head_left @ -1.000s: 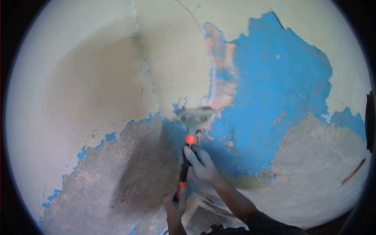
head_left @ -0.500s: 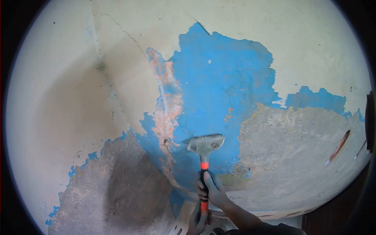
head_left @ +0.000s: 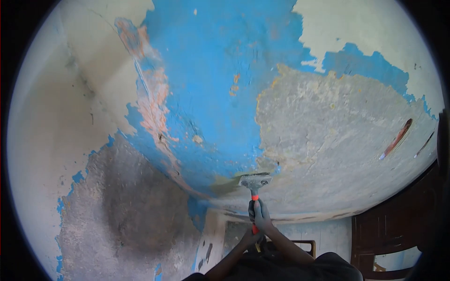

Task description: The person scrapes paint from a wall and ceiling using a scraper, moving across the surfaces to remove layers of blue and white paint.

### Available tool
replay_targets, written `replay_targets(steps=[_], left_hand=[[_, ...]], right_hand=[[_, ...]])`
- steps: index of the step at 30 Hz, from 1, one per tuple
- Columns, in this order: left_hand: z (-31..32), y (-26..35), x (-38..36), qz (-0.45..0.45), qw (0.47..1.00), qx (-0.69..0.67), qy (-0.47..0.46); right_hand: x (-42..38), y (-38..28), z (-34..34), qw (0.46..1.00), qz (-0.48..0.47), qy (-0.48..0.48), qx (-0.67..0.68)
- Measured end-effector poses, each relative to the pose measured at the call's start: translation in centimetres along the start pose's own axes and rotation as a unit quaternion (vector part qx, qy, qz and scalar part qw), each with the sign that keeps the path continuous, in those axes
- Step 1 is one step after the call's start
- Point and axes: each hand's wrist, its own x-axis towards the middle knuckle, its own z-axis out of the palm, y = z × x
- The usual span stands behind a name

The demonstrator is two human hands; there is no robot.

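A long-handled wall scraper (head_left: 255, 181) with a wide metal head and a red-and-black handle is held upright at the lower centre. Its blade edge is right at the wall, by the lower border of the blue paint (head_left: 211, 107). My right hand (head_left: 260, 214) is wrapped round the upper handle, just under the red collar. Lower down, my left hand (head_left: 250, 239) closes round the handle's end. Around the blade, bare grey plaster (head_left: 318, 136) spreads to the right. A pinkish damaged strip (head_left: 154, 107) runs down the blue area's left side.
Cream paint (head_left: 365, 23) covers the upper wall. Another grey plaster patch (head_left: 140, 206) lies at lower left, partly in shadow. Two dark gouges, one a reddish slot (head_left: 396, 139), mark the right side. Dark wooden furniture (head_left: 389, 229) and a chair back (head_left: 307, 244) stand below.
The scraper has moved down the wall, from the middle of the blue paint to its lower edge. The view has tilted down and right, showing my arms and the furniture.
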Motion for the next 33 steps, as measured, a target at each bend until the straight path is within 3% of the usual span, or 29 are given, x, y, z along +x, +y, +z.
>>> replay_targets(steps=[4, 8, 11, 14, 17, 20, 23, 25, 28, 30, 32, 33], left_hand=[[0.3, -2.2, 0.5, -0.012, 1.000, 0.014, 0.006], [-0.6, 4.3, -0.7, -0.058, 0.997, 0.060, -0.003], [0.0, 2.6, -0.7, 0.064, 0.994, 0.071, 0.058], [0.4, 0.1, -1.1, 0.012, 0.998, 0.036, 0.048], [0.8, 1.1, -1.7, 0.020, 0.997, 0.043, 0.059], [0.2, 5.2, -2.5, -0.093, 0.995, 0.040, 0.018], [0.5, 0.2, -2.3, -0.068, 0.997, 0.013, 0.027], [-0.1, 0.5, -2.8, -0.058, 0.998, 0.016, -0.002], [0.8, 0.6, -4.2, -0.034, 0.998, 0.037, 0.028], [0.9, 0.2, -4.0, -0.073, 0.995, 0.052, 0.041], [0.6, -0.4, -2.5, -0.174, 0.983, 0.056, 0.023], [0.4, 0.1, -2.0, -0.116, 0.991, 0.053, 0.039]], right_hand=[[-0.4, 1.5, -0.7, 1.000, 0.002, 0.006, -0.006], [-0.1, -3.1, 0.8, 0.999, -0.004, -0.024, 0.034], [-0.2, -2.4, 0.3, 0.999, 0.018, -0.020, 0.041], [-1.0, 0.2, 0.0, 0.996, 0.084, 0.028, 0.032], [-0.7, -2.8, 1.3, 0.999, 0.038, 0.012, 0.014], [-0.6, -4.5, 1.6, 0.999, 0.032, -0.001, 0.029], [-1.4, -1.4, 0.8, 0.998, 0.060, 0.024, 0.024], [-1.3, -2.3, 1.5, 0.996, 0.079, 0.032, 0.035], [-2.2, -3.2, 1.9, 0.992, 0.107, 0.045, 0.048], [-2.0, -2.1, 1.5, 0.993, 0.103, 0.053, 0.036], [-1.5, 0.8, 0.3, 0.995, 0.083, 0.059, -0.001], [-1.1, 0.0, 0.7, 0.996, 0.075, 0.054, 0.006]])
